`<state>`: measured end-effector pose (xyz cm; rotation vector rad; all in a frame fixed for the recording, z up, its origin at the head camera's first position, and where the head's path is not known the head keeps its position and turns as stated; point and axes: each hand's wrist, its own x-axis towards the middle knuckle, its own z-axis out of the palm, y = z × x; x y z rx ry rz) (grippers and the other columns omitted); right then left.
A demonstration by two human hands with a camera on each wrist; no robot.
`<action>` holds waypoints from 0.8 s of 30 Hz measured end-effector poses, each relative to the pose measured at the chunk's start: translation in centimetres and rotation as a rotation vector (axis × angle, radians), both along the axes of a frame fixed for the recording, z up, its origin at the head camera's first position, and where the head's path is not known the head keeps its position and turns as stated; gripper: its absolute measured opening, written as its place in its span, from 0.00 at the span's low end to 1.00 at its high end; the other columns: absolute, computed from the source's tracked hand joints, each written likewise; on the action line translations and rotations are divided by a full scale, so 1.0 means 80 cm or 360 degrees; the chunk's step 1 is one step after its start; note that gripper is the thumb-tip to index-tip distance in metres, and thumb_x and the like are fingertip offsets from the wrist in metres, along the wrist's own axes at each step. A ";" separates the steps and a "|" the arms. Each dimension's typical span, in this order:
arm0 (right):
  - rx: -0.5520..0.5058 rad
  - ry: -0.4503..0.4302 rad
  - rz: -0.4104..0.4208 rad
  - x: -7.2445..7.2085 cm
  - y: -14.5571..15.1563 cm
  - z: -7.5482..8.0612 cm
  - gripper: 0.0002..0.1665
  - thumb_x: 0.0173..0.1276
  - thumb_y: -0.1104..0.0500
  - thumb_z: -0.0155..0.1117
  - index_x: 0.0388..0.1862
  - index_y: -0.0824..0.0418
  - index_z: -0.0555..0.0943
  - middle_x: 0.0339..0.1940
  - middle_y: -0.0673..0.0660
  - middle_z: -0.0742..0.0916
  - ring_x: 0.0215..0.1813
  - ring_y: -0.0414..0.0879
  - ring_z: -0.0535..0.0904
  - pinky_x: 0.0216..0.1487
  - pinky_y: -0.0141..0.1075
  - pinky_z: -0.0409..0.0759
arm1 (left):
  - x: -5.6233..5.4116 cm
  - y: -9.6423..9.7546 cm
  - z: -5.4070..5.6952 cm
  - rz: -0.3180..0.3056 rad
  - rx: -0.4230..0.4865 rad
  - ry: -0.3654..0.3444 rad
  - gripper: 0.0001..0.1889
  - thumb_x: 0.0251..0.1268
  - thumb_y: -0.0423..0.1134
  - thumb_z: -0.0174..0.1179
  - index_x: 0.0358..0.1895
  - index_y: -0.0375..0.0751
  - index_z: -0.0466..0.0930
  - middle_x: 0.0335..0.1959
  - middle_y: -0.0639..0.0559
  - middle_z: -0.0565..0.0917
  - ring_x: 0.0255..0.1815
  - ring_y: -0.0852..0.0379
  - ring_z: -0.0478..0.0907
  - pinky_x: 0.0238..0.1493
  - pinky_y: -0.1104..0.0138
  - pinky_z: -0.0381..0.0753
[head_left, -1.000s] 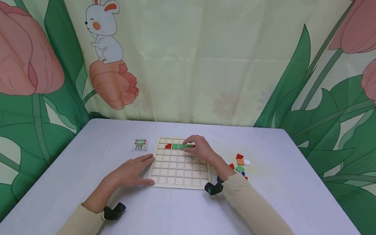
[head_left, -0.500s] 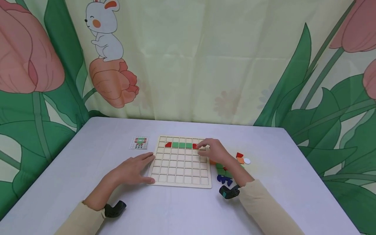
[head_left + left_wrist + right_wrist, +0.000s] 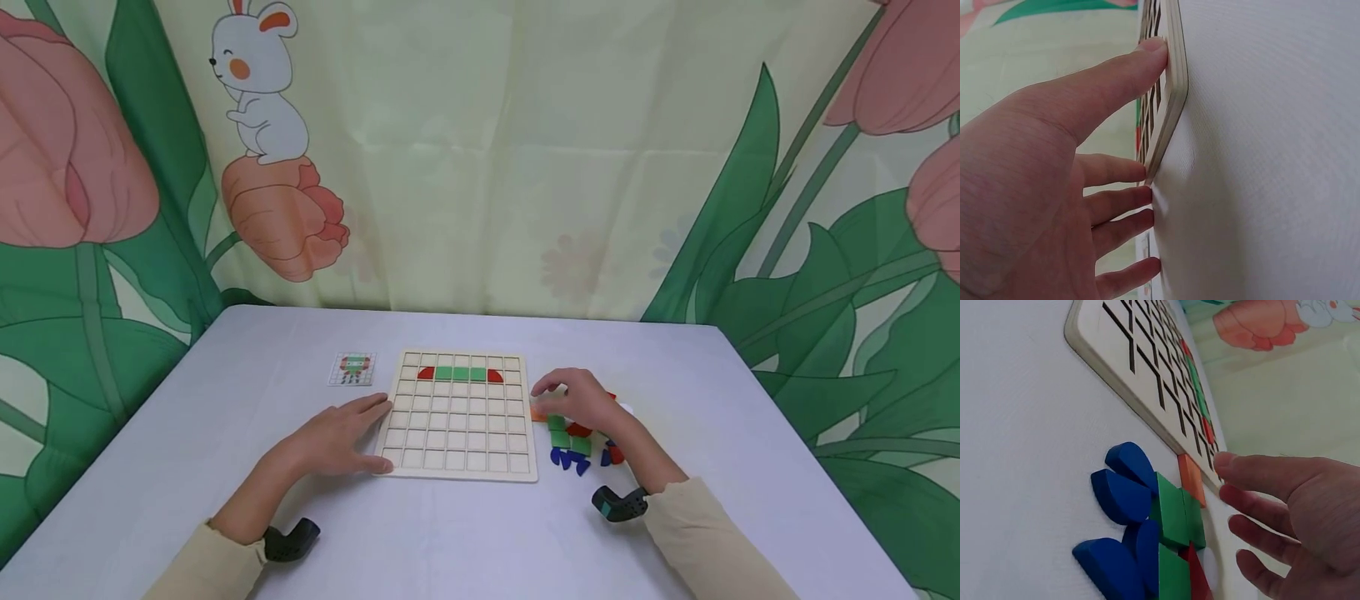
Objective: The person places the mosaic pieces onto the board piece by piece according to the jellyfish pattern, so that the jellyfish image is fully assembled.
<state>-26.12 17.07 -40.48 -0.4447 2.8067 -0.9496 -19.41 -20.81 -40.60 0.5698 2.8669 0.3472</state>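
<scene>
A wooden grid board (image 3: 456, 439) lies flat on the table. Near its far edge, a row of green squares (image 3: 461, 374) sits in the cells, with a red quarter-round piece (image 3: 426, 373) at its left end and another red piece (image 3: 495, 377) at its right. My left hand (image 3: 337, 435) rests at the board's left edge, thumb (image 3: 1147, 56) on the near corner and fingers fairly straight. Just right of the board, my right hand (image 3: 579, 398) hovers over loose pieces, fingers loosely bent. Nothing shows between its fingertips in the right wrist view.
Beneath and in front of the right hand lie blue rounded pieces (image 3: 1121, 497), green squares (image 3: 1172, 509), an orange piece (image 3: 1191, 478) and a red piece (image 3: 1197, 575). A small picture card (image 3: 352, 369) lies left of the board. A printed curtain (image 3: 480, 167) hangs behind the table.
My right hand has moved from the green and red row rightward off the board to the loose pieces. The red piece at the row's right end is now uncovered. The left hand stays put.
</scene>
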 end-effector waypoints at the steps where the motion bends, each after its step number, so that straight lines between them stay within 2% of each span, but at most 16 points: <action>1: -0.0002 -0.0010 0.0021 0.001 0.000 -0.001 0.11 0.60 0.57 0.72 0.42 0.50 0.86 0.45 0.49 0.87 0.50 0.47 0.77 0.50 0.41 0.79 | 0.000 -0.001 0.000 0.0002 -0.0003 -0.0002 0.50 0.50 0.66 0.66 0.73 0.41 0.61 0.75 0.43 0.61 0.74 0.42 0.61 0.66 0.42 0.65; 8: 0.0043 -0.0028 0.0073 0.003 0.001 -0.007 0.10 0.57 0.58 0.74 0.38 0.48 0.86 0.44 0.47 0.86 0.50 0.46 0.75 0.52 0.42 0.78 | 0.001 -0.002 0.004 0.0013 0.0019 -0.0011 0.50 0.50 0.65 0.66 0.73 0.42 0.61 0.76 0.44 0.61 0.75 0.42 0.60 0.67 0.42 0.64; 15: 0.0085 -0.0020 0.0096 0.004 0.001 -0.004 0.12 0.55 0.61 0.75 0.40 0.50 0.87 0.42 0.48 0.87 0.45 0.45 0.75 0.43 0.35 0.77 | 0.006 -0.002 0.002 0.0014 0.0046 -0.0013 0.49 0.51 0.65 0.66 0.73 0.42 0.61 0.75 0.44 0.61 0.74 0.42 0.60 0.66 0.42 0.65; 19: 0.0113 0.0002 0.0110 0.004 0.003 -0.004 0.13 0.56 0.60 0.75 0.41 0.51 0.87 0.42 0.48 0.87 0.43 0.44 0.75 0.41 0.33 0.77 | 0.005 -0.002 0.001 0.0013 0.0032 -0.0005 0.49 0.51 0.65 0.66 0.73 0.42 0.61 0.76 0.45 0.61 0.74 0.42 0.61 0.66 0.43 0.65; 24: 0.0130 -0.0001 0.0076 0.001 0.003 -0.004 0.11 0.55 0.59 0.75 0.38 0.49 0.86 0.38 0.47 0.86 0.41 0.44 0.74 0.38 0.32 0.77 | 0.004 -0.003 0.001 0.0001 0.0030 0.0000 0.49 0.51 0.66 0.65 0.73 0.42 0.61 0.76 0.45 0.61 0.74 0.42 0.61 0.66 0.43 0.65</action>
